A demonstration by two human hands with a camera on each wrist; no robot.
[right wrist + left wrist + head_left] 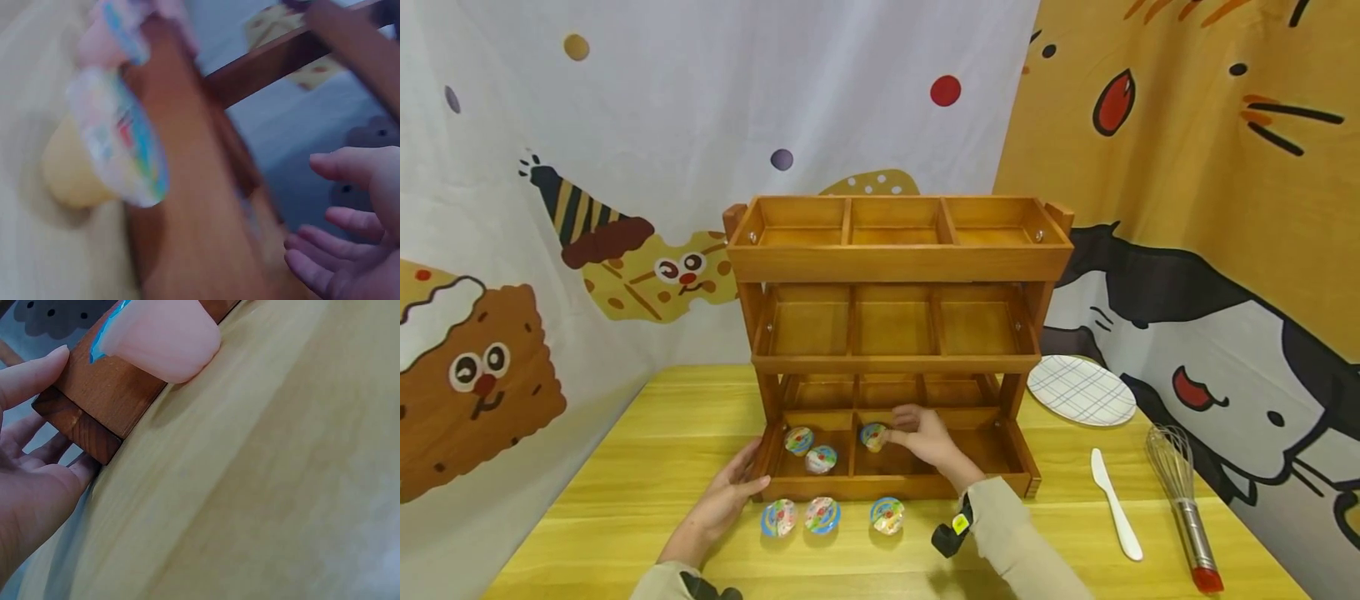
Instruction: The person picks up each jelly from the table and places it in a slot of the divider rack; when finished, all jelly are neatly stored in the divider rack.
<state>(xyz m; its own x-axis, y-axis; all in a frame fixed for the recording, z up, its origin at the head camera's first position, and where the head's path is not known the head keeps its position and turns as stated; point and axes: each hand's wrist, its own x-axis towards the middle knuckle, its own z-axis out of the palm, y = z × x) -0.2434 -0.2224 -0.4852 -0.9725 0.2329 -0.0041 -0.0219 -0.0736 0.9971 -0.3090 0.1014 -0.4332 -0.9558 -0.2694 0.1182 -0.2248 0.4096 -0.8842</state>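
Note:
A three-tier wooden shelf (898,265) with divided trays stands on the table. My left hand (721,504) holds its lower left front corner, thumb on the front board and fingers around the side. In the bottom tray's middle compartment sits a jelly cup (873,437) with a printed foil lid. My right hand (927,437) is just right of that cup, its fingers parted and holding nothing. Two more jelly cups (822,459) lie in the left compartment. On the table before the shelf stand a yellow jelly cup (72,162) and two pink jelly cups (165,340).
To the right lie a white plastic knife (1116,504) and a whisk (1183,508) with a red-ended handle. A checked oval plate (1081,390) is behind them, beside the shelf. A printed cartoon curtain (700,108) hangs behind the table.

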